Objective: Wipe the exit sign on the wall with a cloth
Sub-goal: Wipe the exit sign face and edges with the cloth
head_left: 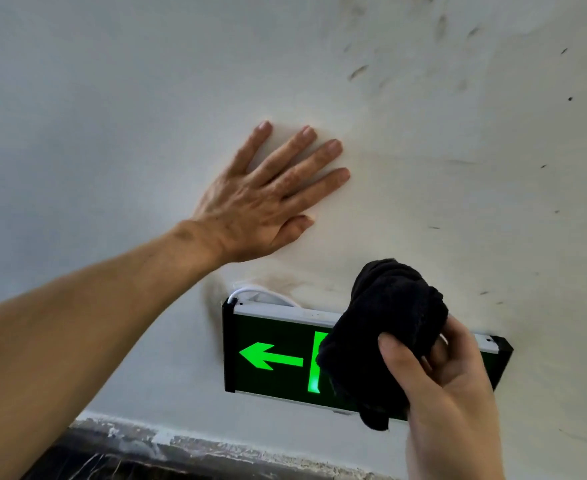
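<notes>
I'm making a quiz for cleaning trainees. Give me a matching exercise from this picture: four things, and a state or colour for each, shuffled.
1. left hand
2. right hand
3. arrow
4. cable

A. white, above the sign
B. glowing green, pointing left
C. flat on the wall, fingers spread
D. gripping a black cloth

Pairs: 1-C, 2-D, 3-B, 4-A

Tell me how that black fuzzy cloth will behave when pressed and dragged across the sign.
The black fuzzy cloth looks soft and floppy: it bunches in the right hand and droops below. It probably moulds to the green-lit black exit sign. Its nap likely grips rather than slips.
</notes>
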`<state>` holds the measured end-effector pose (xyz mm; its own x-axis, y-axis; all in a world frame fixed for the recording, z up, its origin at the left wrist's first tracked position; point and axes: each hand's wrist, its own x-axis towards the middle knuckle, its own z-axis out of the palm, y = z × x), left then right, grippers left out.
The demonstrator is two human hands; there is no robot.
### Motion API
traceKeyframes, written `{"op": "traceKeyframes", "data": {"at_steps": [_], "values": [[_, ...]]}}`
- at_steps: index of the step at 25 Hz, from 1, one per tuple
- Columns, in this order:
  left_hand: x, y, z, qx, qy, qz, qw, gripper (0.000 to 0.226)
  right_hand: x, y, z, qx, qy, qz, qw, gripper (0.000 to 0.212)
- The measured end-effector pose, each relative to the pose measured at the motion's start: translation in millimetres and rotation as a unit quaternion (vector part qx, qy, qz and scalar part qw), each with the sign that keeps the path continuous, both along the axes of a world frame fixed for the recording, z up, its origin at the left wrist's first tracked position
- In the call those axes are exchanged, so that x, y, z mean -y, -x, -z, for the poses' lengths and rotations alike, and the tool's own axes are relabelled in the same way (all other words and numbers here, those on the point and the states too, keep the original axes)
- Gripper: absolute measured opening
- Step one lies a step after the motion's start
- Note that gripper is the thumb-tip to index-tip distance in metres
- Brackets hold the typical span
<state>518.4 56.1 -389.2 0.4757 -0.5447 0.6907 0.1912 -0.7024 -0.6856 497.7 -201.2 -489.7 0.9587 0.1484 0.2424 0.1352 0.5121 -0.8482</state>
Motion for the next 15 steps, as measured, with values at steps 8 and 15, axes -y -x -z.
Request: {"op": "traceKeyframes", "data": {"at_steps": [8, 15], "values": [[-1, 5, -15, -0.014, -0.023, 0.001, 1.000, 0.059, -29, -2, -13, 0.376, 0.225, 0.268, 0.858, 0.051], [-3, 2, -30, -0.003, -0.038, 0.009, 0.999, 0.064, -82, -11, 8, 0.564, 0.416, 0.253, 0.667, 0.044]]}}
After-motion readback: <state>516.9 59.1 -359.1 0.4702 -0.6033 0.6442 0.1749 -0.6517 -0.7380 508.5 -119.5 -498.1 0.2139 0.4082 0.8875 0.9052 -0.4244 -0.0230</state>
